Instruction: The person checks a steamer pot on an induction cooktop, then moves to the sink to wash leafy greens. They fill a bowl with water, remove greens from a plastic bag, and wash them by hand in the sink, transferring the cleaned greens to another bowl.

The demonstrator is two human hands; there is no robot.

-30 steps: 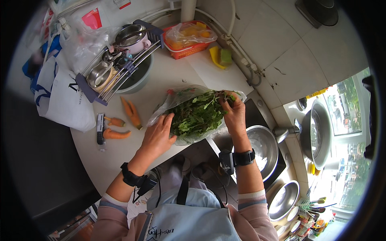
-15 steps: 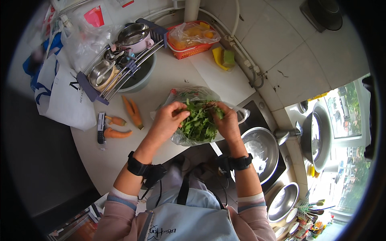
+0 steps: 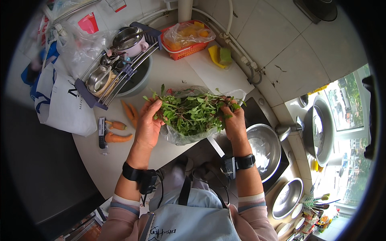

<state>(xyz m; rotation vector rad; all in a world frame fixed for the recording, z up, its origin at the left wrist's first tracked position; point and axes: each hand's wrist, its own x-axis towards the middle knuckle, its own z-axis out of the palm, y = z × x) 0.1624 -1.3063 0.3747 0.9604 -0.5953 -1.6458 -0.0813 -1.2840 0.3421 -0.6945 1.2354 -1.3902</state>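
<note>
A loose bunch of leafy greens (image 3: 193, 114) with thin stems stretches between my two hands. My left hand (image 3: 148, 124) is closed on its left end, thumb uppermost. At the other end, my right hand (image 3: 235, 124) grips the stems, its fingertips partly hidden by leaves. Under the greens lies a clear plastic bag (image 3: 179, 138), crumpled on the counter (image 3: 165, 76); its far edge shows behind them. Several orange carrots (image 3: 118, 137) rest left of my left hand, next to a black-handled tool (image 3: 102, 134) in packaging.
At the far left, a rack with pans (image 3: 130, 38) spans a grey basin (image 3: 144, 78), beside a white bag (image 3: 66, 104). An orange basket (image 3: 189, 50) and sponges (image 3: 221, 56) stand at the back. Metal bowls (image 3: 263, 150) (image 3: 287, 197) sit to the right, by the window.
My hands have moved apart, the left one outward to the left. The greens, bunched together before, are now spread wide between them and cover more of the bag.
</note>
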